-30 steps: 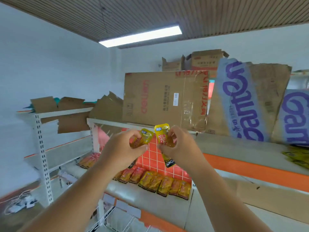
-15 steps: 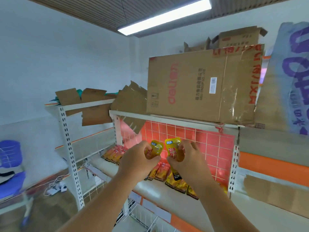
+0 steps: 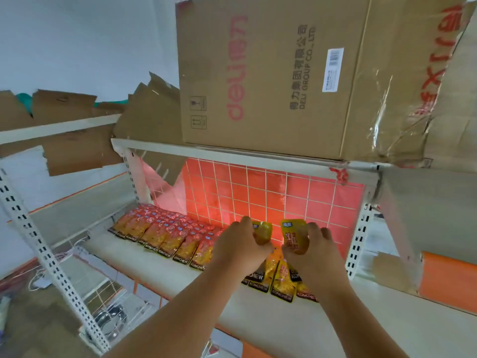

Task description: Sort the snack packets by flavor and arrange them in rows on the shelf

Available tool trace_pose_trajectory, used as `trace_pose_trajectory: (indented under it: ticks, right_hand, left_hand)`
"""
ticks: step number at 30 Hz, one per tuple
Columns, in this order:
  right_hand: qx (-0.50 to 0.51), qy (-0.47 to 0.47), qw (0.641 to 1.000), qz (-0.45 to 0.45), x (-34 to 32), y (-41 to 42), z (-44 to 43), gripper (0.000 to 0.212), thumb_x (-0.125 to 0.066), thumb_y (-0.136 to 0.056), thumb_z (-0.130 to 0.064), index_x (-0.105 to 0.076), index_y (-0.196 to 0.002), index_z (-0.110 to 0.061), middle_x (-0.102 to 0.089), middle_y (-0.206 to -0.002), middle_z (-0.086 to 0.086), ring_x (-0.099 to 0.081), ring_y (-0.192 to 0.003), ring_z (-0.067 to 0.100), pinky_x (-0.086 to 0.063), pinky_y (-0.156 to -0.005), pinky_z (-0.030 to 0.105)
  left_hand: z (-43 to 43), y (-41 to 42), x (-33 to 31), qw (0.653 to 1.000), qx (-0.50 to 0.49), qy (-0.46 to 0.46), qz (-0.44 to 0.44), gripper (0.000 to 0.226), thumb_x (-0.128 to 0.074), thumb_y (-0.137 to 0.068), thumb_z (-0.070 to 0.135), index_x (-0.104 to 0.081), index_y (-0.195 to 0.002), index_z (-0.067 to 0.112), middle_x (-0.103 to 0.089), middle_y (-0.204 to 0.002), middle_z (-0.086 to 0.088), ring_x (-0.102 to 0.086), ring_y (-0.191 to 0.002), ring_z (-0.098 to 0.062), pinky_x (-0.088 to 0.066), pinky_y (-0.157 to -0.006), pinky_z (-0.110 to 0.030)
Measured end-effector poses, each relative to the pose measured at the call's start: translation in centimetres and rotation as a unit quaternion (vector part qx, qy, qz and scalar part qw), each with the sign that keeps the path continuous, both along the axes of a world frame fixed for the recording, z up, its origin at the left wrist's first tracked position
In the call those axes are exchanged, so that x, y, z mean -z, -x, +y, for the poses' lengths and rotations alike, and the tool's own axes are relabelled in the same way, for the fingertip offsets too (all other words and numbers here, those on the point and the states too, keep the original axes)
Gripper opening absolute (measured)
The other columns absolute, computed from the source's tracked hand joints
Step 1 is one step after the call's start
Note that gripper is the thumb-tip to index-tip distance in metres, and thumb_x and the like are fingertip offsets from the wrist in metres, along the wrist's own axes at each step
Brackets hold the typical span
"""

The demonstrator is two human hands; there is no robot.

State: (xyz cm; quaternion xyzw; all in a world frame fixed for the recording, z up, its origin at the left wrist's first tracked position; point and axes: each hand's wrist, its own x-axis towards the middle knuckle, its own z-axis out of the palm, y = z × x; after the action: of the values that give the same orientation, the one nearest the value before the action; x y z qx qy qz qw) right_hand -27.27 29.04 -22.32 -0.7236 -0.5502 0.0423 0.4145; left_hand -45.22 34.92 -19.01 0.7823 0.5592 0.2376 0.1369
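My left hand (image 3: 238, 248) grips a yellow snack packet (image 3: 263, 232) and my right hand (image 3: 313, 250) grips another yellow packet (image 3: 294, 235). Both are held upright, side by side, above the pale shelf (image 3: 144, 264) in front of the red grid back panel (image 3: 273, 197). A row of red-topped packets (image 3: 165, 235) lies along the shelf's back left. Several yellow packets (image 3: 282, 281) lie on the shelf just below my hands, partly hidden by my wrists.
A large cardboard box (image 3: 271, 73) stands on the top shelf right above my hands. Torn cardboard pieces (image 3: 69, 130) hang on the left rack. A white perforated upright (image 3: 44, 254) stands at the left, with a wire basket (image 3: 113, 316) below.
The view has moved closer to the shelf and tilted down. Both hands with their packets have gone lower, toward the yellow packets on the shelf, and drawn slightly apart.
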Motion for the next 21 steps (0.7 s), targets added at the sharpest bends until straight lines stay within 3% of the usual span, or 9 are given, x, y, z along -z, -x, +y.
trace_pose_trajectory:
  ticks: [5, 11, 14, 18, 21]
  right_hand:
    - [0.063, 0.055, 0.996, 0.010, 3.4, -3.1, 0.3, 0.052, -0.076, -0.073, -0.052, -0.050, -0.114, -0.034, -0.044, -0.097, -0.013, -0.058, -0.081, 0.016, -0.048, -0.064, 0.031]
    - [0.153, 0.122, 0.980, 0.029, 7.6, -5.3, -0.6, 0.038, -0.075, -0.076, -0.049, -0.048, -0.098, -0.034, -0.050, -0.094, -0.006, -0.056, -0.082, 0.018, -0.050, -0.067, 0.035]
    - [0.191, 0.147, 0.970, 0.038, 9.5, -5.8, -1.0, 0.035, -0.075, -0.076, -0.047, -0.053, -0.096, -0.028, -0.049, -0.092, -0.005, -0.057, -0.083, 0.021, -0.052, -0.070, 0.036]
    - [0.209, 0.183, 0.959, 0.051, 11.7, -6.1, -1.0, 0.038, -0.073, -0.073, -0.054, -0.049, -0.094, -0.033, -0.046, -0.091, -0.009, -0.057, -0.084, 0.020, -0.047, -0.068, 0.033]
    - [0.226, 0.217, 0.948, 0.051, 13.0, -6.3, -0.8, 0.041, -0.064, -0.067, -0.060, -0.046, -0.093, -0.033, -0.044, -0.090, -0.009, -0.056, -0.084, 0.022, -0.050, -0.072, 0.036]
  left_hand:
    - [2.5, -4.0, 4.0, 0.995, 0.042, 0.086, 0.022, 0.044, -0.070, -0.077, 0.062, -0.052, -0.095, 0.026, -0.062, -0.086, 0.006, -0.063, -0.081, -0.020, -0.047, -0.063, -0.032]
    - [4.8, -8.5, 8.8, 0.982, 0.099, 0.143, 0.075, 0.046, -0.071, -0.076, 0.064, -0.062, -0.078, 0.018, -0.065, -0.073, 0.004, -0.066, -0.075, -0.021, -0.044, -0.060, -0.031]
    - [5.4, -10.4, 10.7, 0.973, 0.127, 0.133, 0.139, 0.049, -0.071, -0.075, 0.065, -0.058, -0.073, 0.018, -0.063, -0.077, 0.003, -0.063, -0.075, -0.022, -0.044, -0.063, -0.031]
    - [5.8, -12.3, 12.5, 0.959, 0.160, 0.092, 0.213, 0.047, -0.072, -0.076, 0.065, -0.066, -0.089, 0.020, -0.061, -0.080, -0.001, -0.056, -0.075, -0.024, -0.042, -0.064, -0.031]
    - [6.4, -13.3, 13.2, 0.948, 0.178, 0.073, 0.254, 0.037, -0.071, -0.080, 0.050, -0.066, -0.087, 0.014, -0.068, -0.089, -0.005, -0.063, -0.080, -0.027, -0.043, -0.064, -0.031]
